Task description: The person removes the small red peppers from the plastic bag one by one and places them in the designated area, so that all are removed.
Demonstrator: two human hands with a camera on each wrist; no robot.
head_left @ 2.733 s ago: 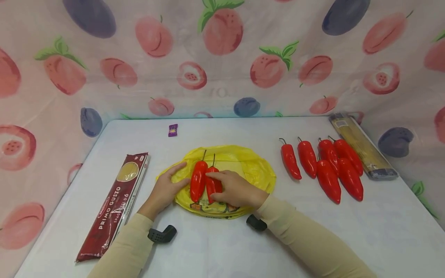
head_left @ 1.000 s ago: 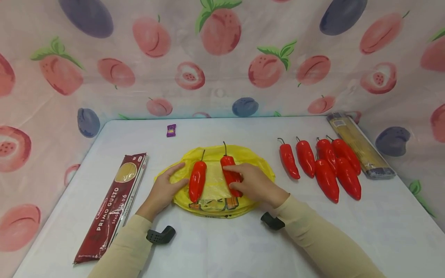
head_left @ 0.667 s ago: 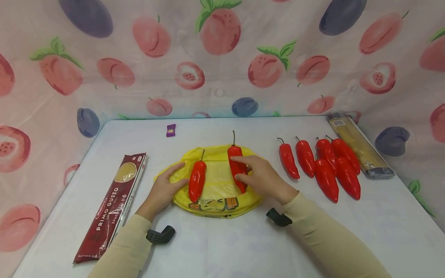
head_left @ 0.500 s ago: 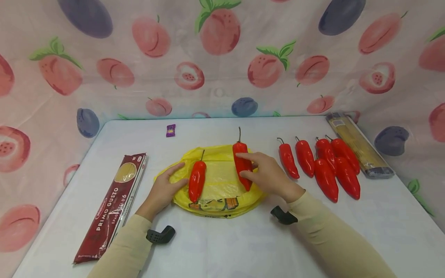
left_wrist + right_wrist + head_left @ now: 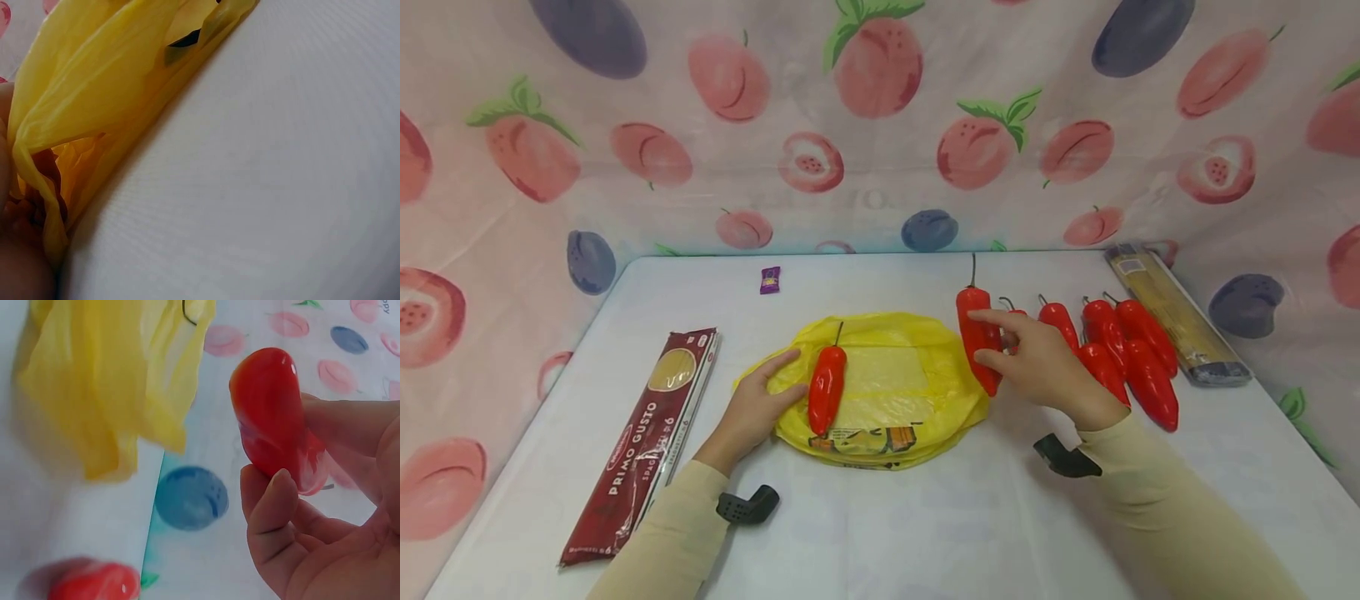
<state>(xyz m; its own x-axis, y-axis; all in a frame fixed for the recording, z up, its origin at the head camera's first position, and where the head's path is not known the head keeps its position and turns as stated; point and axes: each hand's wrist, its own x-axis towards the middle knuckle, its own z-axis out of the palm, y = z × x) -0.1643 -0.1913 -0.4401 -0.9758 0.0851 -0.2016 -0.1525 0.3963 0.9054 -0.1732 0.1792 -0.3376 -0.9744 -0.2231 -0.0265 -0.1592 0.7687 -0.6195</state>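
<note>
My right hand (image 5: 1037, 360) pinches a long red pepper (image 5: 973, 321) between thumb and fingers, stem up, at the right rim of a yellow plastic bag (image 5: 880, 454). In the right wrist view the pepper (image 5: 269, 412) is held up off the table, with the yellow bag (image 5: 112, 381) beside it. My left hand (image 5: 762, 410) holds the bag's left edge; in the left wrist view the yellow plastic (image 5: 94, 75) bunches against the fingers. A second red pepper (image 5: 827, 392) lies on the bag close to the left thumb.
Several red peppers (image 5: 1152, 383) lie at the right, partly hidden by my right hand. A clear pack of spaghetti (image 5: 1180, 317) is beyond them. A dark red spaghetti pack (image 5: 640, 450) lies at the left, and a small purple wrapped sweet (image 5: 771, 280) at the back.
The right hand has lifted one pepper from beside the other on the bag and carried it right, to the bag's right edge. The left hand has stayed in place.
</note>
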